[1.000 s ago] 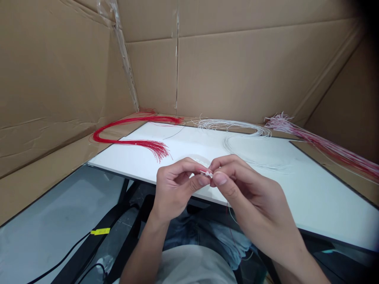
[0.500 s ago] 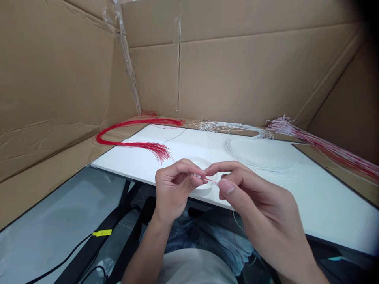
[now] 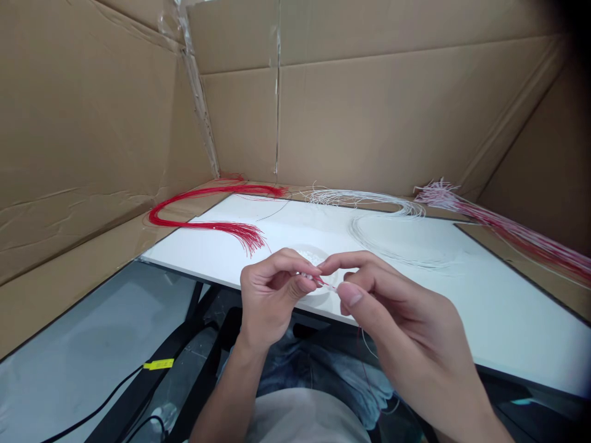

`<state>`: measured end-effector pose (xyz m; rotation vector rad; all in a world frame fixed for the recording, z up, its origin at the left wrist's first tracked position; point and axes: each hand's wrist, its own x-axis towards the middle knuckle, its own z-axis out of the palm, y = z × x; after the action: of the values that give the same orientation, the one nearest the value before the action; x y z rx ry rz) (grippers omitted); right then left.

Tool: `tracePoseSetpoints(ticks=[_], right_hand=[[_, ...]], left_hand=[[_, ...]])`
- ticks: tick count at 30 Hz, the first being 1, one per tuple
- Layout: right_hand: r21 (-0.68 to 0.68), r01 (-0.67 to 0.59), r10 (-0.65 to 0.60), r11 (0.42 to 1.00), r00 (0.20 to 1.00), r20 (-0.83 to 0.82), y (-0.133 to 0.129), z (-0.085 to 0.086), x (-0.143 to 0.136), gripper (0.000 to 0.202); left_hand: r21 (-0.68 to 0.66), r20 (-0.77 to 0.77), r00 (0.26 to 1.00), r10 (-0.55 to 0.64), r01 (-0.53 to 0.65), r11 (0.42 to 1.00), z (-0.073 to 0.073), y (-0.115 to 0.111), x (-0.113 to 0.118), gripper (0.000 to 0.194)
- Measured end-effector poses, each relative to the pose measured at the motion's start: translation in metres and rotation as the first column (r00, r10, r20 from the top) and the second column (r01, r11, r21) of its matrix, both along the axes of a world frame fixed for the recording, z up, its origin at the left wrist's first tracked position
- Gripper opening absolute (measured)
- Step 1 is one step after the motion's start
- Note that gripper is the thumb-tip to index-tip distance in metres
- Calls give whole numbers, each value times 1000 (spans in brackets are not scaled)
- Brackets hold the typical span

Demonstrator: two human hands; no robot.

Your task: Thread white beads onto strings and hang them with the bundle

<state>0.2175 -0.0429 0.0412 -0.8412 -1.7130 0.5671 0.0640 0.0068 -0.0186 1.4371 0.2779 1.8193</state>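
Above the near edge of the white tabletop, my left hand [image 3: 270, 295] is closed, its thumb and index finger pinching a thin red wire [image 3: 325, 283]. Small white bits show between those fingers, too tiny to make out. My right hand [image 3: 406, 314] is close beside it, thumb and fingers closed on the wire's other stretch near a small whitish piece. Its index fingertip touches my left fingertips. Below the right hand a thin white wire [image 3: 368, 346] and a red strand hang toward my lap. A white dish [image 3: 318, 299] with small white pieces stands behind the hands, partly hidden.
On the white tabletop [image 3: 489, 307] a bundle of red wires [image 3: 198, 225] curves at left. White wires [image 3: 364, 197] lie at the back, with a fainter loop nearer. Mixed red and white wires [image 3: 517, 234] lie at right. Cardboard walls [image 3: 369, 117] enclose the back and sides.
My right thumb has shifted slightly left, closer to my left fingertips. The left hand keeps nearly the same pinch.
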Motion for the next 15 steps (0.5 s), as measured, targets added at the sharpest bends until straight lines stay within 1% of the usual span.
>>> tracePoseSetpoints(ticks=[6,10,15], right_hand=[[6,2,-2,1000,1000,6,0,-1,1,34],[0,-5,5,1000,1000,17,0,-1,0,35],[12,2,-2,1000,1000,26,0,0,0,36]], left_hand=[[30,-14,1000,-8,8,1000,0,0,0,6],[23,-13,1000,1,-1,1000,0,0,-1,6],[31,-6,1000,-26,26,999,0,1,0,6]])
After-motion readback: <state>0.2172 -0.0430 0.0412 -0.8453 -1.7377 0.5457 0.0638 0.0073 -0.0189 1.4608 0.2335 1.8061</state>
